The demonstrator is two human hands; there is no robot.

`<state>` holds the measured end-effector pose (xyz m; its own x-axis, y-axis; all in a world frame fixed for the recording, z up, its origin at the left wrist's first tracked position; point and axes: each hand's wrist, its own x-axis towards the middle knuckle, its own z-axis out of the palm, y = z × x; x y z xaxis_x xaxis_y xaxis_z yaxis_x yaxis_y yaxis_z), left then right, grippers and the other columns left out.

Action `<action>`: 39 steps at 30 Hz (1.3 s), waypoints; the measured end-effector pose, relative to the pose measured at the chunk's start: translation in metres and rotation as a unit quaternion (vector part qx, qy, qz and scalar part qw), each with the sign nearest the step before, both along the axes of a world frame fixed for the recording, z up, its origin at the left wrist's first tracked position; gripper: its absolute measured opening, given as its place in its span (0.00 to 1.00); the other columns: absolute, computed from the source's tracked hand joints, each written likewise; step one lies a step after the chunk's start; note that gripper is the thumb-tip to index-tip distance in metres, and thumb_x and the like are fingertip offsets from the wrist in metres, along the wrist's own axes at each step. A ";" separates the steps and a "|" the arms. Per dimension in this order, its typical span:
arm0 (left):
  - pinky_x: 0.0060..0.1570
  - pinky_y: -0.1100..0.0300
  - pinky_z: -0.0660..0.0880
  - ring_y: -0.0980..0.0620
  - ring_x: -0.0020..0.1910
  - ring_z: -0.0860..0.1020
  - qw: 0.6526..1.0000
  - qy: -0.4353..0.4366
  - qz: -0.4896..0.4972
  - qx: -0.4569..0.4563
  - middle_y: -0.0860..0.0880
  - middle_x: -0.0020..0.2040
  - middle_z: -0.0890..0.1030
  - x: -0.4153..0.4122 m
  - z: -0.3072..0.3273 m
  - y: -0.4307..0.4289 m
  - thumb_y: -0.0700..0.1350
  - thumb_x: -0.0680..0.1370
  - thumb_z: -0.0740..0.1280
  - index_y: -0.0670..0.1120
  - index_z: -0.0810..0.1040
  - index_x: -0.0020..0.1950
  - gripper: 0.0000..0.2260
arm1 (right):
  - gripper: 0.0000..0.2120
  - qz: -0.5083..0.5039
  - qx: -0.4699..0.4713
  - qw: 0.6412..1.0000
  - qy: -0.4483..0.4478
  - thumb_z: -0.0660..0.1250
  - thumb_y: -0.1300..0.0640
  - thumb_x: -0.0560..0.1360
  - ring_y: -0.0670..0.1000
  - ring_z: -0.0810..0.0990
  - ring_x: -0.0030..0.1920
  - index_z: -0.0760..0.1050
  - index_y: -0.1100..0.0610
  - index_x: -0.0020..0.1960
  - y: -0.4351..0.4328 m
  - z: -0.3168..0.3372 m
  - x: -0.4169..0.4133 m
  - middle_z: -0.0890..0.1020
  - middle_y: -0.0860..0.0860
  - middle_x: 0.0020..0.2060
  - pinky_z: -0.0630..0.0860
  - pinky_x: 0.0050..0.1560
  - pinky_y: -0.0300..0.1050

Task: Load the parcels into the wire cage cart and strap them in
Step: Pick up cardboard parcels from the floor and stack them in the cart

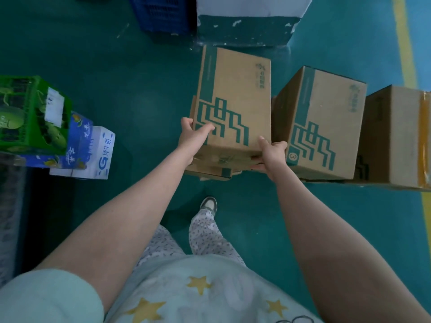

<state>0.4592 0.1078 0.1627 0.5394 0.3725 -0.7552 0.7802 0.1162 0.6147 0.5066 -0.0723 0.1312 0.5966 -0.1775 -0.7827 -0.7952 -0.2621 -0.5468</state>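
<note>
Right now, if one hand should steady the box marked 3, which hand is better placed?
Probably the right hand: it grips the held box at the corner beside the box marked 3. The left hand grips the opposite side.

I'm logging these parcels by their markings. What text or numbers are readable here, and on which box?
"3", circled: near corner of the middle carton.
"G": white box, left; its Chinese characters are blurred.
Teal logo text on the held carton, gripped by the left hand and right hand: too blurred.
White label on the green box: unreadable.
</note>
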 end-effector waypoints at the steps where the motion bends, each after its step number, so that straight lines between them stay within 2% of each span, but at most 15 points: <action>1: 0.51 0.51 0.65 0.48 0.57 0.69 1.000 -0.021 0.002 0.011 0.47 0.65 0.69 0.001 0.006 0.000 0.52 0.76 0.65 0.48 0.58 0.68 0.25 | 0.23 -0.004 -0.010 1.000 -0.006 0.64 0.47 0.76 0.62 0.77 0.58 0.57 0.54 0.63 -0.001 0.002 0.000 0.71 0.56 0.61 0.79 0.50 0.62; 4: 0.41 0.60 0.67 0.53 0.49 0.73 0.994 -0.089 -0.028 0.052 0.51 0.54 0.73 0.003 0.028 0.002 0.50 0.77 0.65 0.48 0.63 0.62 0.18 | 0.26 -0.005 -0.022 0.999 -0.029 0.66 0.45 0.75 0.61 0.78 0.56 0.60 0.53 0.66 0.005 0.007 -0.005 0.71 0.54 0.61 0.80 0.48 0.60; 6: 0.37 0.63 0.66 0.57 0.46 0.74 0.989 -0.119 -0.039 0.080 0.52 0.52 0.73 0.003 0.045 0.009 0.50 0.77 0.65 0.49 0.64 0.58 0.14 | 0.28 0.007 -0.024 0.999 -0.040 0.64 0.44 0.76 0.59 0.78 0.56 0.60 0.53 0.71 0.016 0.015 -0.006 0.72 0.53 0.63 0.81 0.49 0.57; 8: 0.39 0.62 0.68 0.56 0.49 0.74 0.985 -0.136 -0.019 0.108 0.50 0.56 0.73 -0.008 0.057 0.021 0.52 0.75 0.65 0.51 0.65 0.57 0.15 | 0.27 0.024 -0.012 0.998 -0.054 0.63 0.44 0.77 0.57 0.78 0.56 0.61 0.52 0.71 0.030 0.022 -0.007 0.72 0.52 0.62 0.81 0.48 0.53; 10: 0.42 0.59 0.68 0.52 0.51 0.73 0.982 -0.138 0.018 0.131 0.49 0.57 0.72 -0.024 0.063 0.032 0.53 0.74 0.66 0.51 0.65 0.57 0.16 | 0.26 0.051 0.002 0.996 -0.068 0.64 0.45 0.77 0.57 0.78 0.57 0.61 0.52 0.71 0.047 0.031 -0.007 0.72 0.52 0.62 0.82 0.43 0.50; 12: 0.41 0.59 0.68 0.52 0.49 0.71 0.977 -0.137 0.073 0.143 0.49 0.55 0.70 -0.053 0.067 0.044 0.51 0.75 0.66 0.51 0.64 0.55 0.14 | 0.25 0.105 0.012 0.990 -0.090 0.64 0.46 0.77 0.58 0.78 0.56 0.61 0.51 0.70 0.068 0.043 -0.010 0.72 0.53 0.62 0.83 0.38 0.48; 17: 0.42 0.56 0.70 0.57 0.43 0.70 0.960 -0.121 0.191 0.162 0.56 0.46 0.67 -0.126 0.075 0.057 0.49 0.76 0.65 0.51 0.61 0.54 0.14 | 0.26 0.228 0.019 0.967 -0.109 0.65 0.47 0.76 0.60 0.78 0.56 0.61 0.52 0.71 0.116 0.061 -0.038 0.70 0.54 0.64 0.83 0.38 0.52; 20: 0.51 0.51 0.72 0.48 0.51 0.74 0.947 -0.096 0.241 0.188 0.50 0.54 0.70 -0.181 0.083 0.065 0.52 0.73 0.66 0.52 0.62 0.54 0.16 | 0.27 0.296 0.041 0.949 -0.102 0.65 0.49 0.76 0.60 0.78 0.54 0.61 0.55 0.71 0.140 0.068 -0.078 0.70 0.56 0.64 0.82 0.41 0.55; 23: 0.57 0.46 0.73 0.45 0.56 0.74 0.930 -0.084 0.303 0.190 0.48 0.58 0.72 -0.234 0.088 0.064 0.55 0.68 0.66 0.53 0.64 0.55 0.19 | 0.26 0.352 0.052 0.929 -0.100 0.64 0.50 0.77 0.56 0.78 0.42 0.61 0.57 0.70 0.156 0.075 -0.120 0.71 0.56 0.63 0.81 0.43 0.54; 25: 0.57 0.43 0.73 0.46 0.57 0.73 0.912 -0.078 0.350 0.200 0.49 0.58 0.72 -0.277 0.092 0.059 0.54 0.69 0.67 0.54 0.64 0.55 0.18 | 0.25 0.398 0.060 0.909 -0.108 0.64 0.50 0.77 0.55 0.78 0.40 0.62 0.56 0.70 0.168 0.082 -0.154 0.70 0.56 0.63 0.81 0.42 0.52; 30: 0.56 0.43 0.73 0.47 0.57 0.73 0.871 -0.063 0.435 0.220 0.50 0.58 0.72 -0.358 0.101 0.052 0.54 0.71 0.66 0.54 0.63 0.55 0.17 | 0.23 0.481 0.093 0.863 -0.123 0.64 0.50 0.77 0.58 0.80 0.47 0.63 0.56 0.68 0.195 0.100 -0.223 0.71 0.55 0.63 0.81 0.38 0.48; 34: 0.56 0.43 0.73 0.47 0.55 0.74 0.835 -0.059 0.494 0.234 0.50 0.58 0.73 -0.414 0.112 0.054 0.55 0.71 0.66 0.55 0.63 0.53 0.17 | 0.22 0.535 0.118 0.827 -0.124 0.64 0.52 0.77 0.53 0.77 0.34 0.64 0.57 0.67 0.222 0.113 -0.275 0.71 0.57 0.62 0.80 0.33 0.47; 36: 0.56 0.44 0.74 0.47 0.55 0.74 0.820 -0.056 0.516 0.240 0.50 0.58 0.73 -0.434 0.115 0.061 0.55 0.72 0.66 0.55 0.62 0.53 0.16 | 0.23 0.558 0.123 0.811 -0.126 0.64 0.51 0.77 0.53 0.76 0.32 0.63 0.57 0.69 0.237 0.115 -0.295 0.71 0.58 0.63 0.80 0.30 0.46; 37: 0.56 0.44 0.74 0.47 0.55 0.74 0.813 -0.056 0.527 0.241 0.50 0.58 0.73 -0.441 0.116 0.065 0.55 0.72 0.66 0.54 0.63 0.53 0.16 | 0.24 0.567 0.124 0.804 -0.130 0.64 0.51 0.77 0.53 0.76 0.31 0.62 0.57 0.69 0.243 0.116 -0.303 0.71 0.58 0.63 0.80 0.30 0.46; 39: 0.56 0.45 0.74 0.47 0.55 0.74 0.800 -0.056 0.546 0.243 0.49 0.57 0.73 -0.454 0.118 0.074 0.54 0.73 0.66 0.54 0.63 0.54 0.16 | 0.25 0.582 0.129 0.793 -0.127 0.64 0.51 0.77 0.54 0.77 0.33 0.61 0.58 0.70 0.260 0.117 -0.317 0.71 0.59 0.62 0.81 0.38 0.52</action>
<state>0.0047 0.1821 0.2805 -0.2531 0.9024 -0.3487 0.3139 0.4175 0.8527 0.1895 0.1882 0.2485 0.3827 0.7549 -0.5326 0.0475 -0.5918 -0.8047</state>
